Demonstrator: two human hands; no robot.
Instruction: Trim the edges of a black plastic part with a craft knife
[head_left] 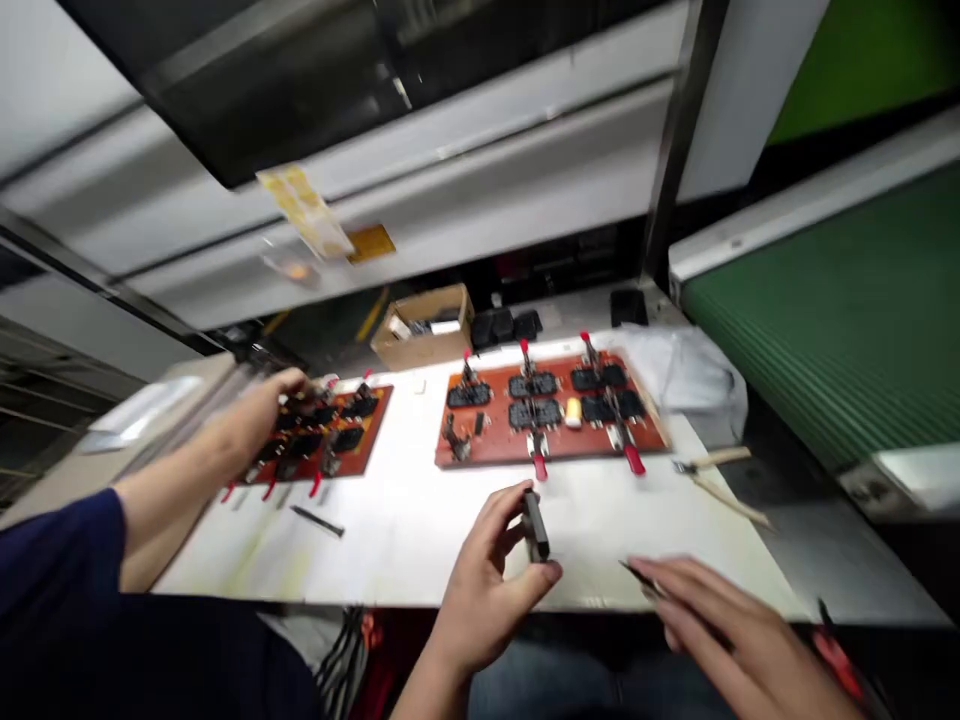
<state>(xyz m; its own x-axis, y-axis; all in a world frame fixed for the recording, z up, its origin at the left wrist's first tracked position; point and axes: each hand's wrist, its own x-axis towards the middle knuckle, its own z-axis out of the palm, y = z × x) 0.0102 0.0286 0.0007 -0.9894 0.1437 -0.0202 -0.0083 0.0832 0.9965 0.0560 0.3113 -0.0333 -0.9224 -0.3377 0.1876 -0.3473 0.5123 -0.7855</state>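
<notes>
White worktop [405,545] runs beneath a red-brown fixture board [499,443]. Nearest, on the near side of that board, the left hand [491,590] pinches a small dark block [537,527] between thumb and fingers, up just short of the board's front edge. Toward the board's near right, the right hand [724,625] grips a slim, pointed dark tool [641,580] in its fingertips. The block looks light, stiff and perhaps smooth enough to slip, so its long edges seem the safest hold, with modest pressure in case it is brittle. Pliers [705,462] lie just beside the board's right end; a co-worker's hand [287,387] reaches over a second board [377,425] left of it, and behind its left corner sits a cardboard box [431,350].
</notes>
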